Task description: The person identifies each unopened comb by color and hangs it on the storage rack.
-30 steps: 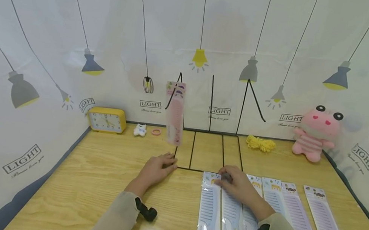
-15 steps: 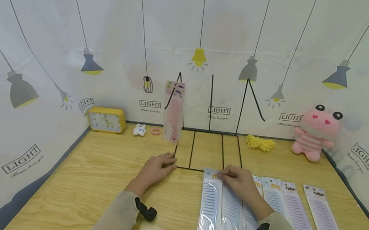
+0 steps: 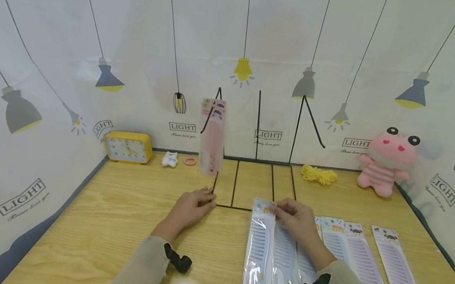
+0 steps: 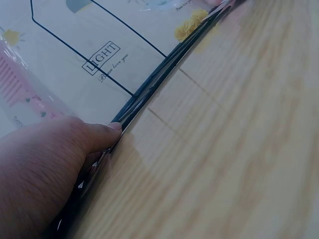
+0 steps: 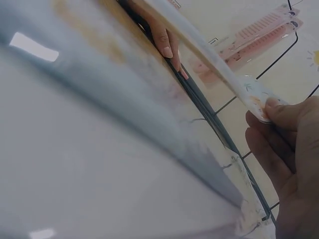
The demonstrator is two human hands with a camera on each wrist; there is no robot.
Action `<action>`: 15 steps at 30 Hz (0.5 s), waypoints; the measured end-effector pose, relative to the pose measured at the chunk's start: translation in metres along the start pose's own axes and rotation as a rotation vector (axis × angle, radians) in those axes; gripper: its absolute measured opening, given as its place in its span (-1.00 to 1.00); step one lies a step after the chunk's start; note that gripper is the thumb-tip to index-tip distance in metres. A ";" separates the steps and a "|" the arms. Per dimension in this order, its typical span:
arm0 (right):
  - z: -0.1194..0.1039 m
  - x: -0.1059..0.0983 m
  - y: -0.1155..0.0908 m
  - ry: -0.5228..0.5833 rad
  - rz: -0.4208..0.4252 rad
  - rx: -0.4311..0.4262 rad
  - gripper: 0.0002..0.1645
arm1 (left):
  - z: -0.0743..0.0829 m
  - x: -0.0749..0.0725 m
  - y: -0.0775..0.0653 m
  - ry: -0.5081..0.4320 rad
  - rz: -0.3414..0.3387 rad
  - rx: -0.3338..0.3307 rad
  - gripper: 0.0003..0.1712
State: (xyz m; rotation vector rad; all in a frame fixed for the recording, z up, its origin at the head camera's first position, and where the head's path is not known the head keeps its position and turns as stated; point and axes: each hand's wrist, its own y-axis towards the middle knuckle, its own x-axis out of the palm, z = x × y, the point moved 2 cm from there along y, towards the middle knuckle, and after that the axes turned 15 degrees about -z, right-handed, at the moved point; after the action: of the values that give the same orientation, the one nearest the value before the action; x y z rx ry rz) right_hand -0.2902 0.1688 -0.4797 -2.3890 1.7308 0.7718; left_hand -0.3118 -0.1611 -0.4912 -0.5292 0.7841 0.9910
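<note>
In the head view my left hand (image 3: 190, 209) rests on the front left corner of a black wire display rack (image 3: 234, 185). The left wrist view shows its thumb (image 4: 102, 137) against the black wire. My right hand (image 3: 298, 222) pinches the top of a packaged light-blue comb (image 3: 258, 239) between thumb and fingertips. That top end is raised, as the right wrist view shows, with the comb slanting from the pinch (image 5: 256, 104). Other blue packaged combs (image 3: 283, 261) lie beside it, partly under my right hand and forearm. Pink packaged combs (image 3: 212, 135) hang on the rack's left hook.
Purple packaged combs (image 3: 402, 274) lie at the right on the wooden table (image 3: 117, 223). Along the back stand a yellow clock (image 3: 127, 147), a small white figure (image 3: 170, 159), a pink ring (image 3: 189, 161), a yellow yarn bundle (image 3: 318, 175) and a pink plush toy (image 3: 387, 162).
My right hand has closed its pinch on the leftmost blue comb's package and lifted its top end slightly. The left hand stays at the rack's corner. The hanging pink combs have swung slightly.
</note>
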 end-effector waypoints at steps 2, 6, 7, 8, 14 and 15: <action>-0.001 -0.001 0.001 0.054 0.009 0.050 -0.78 | 0.000 -0.002 0.001 0.003 0.008 0.003 -0.50; -0.006 -0.005 0.002 0.135 0.032 0.138 -0.65 | 0.000 -0.002 0.004 0.015 0.022 0.015 -0.50; -0.009 -0.006 0.002 0.159 0.037 0.144 -0.63 | 0.000 -0.002 0.004 0.016 0.025 0.020 -0.50; -0.011 -0.007 0.002 0.178 0.041 0.144 -0.62 | 0.000 -0.001 0.004 0.019 0.026 0.023 -0.50; -0.038 -0.016 0.005 0.304 0.038 0.068 -0.55 | -0.001 0.000 0.001 0.050 0.053 0.025 -0.42; -0.044 -0.017 0.006 0.304 0.035 0.063 -0.54 | -0.001 0.000 0.000 0.061 0.065 0.024 -0.42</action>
State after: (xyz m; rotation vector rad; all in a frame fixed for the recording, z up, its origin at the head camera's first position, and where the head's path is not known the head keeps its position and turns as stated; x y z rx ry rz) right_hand -0.2846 0.1653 -0.4328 -2.5457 1.8740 0.3645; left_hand -0.3123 -0.1617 -0.4915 -0.5176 0.8709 1.0281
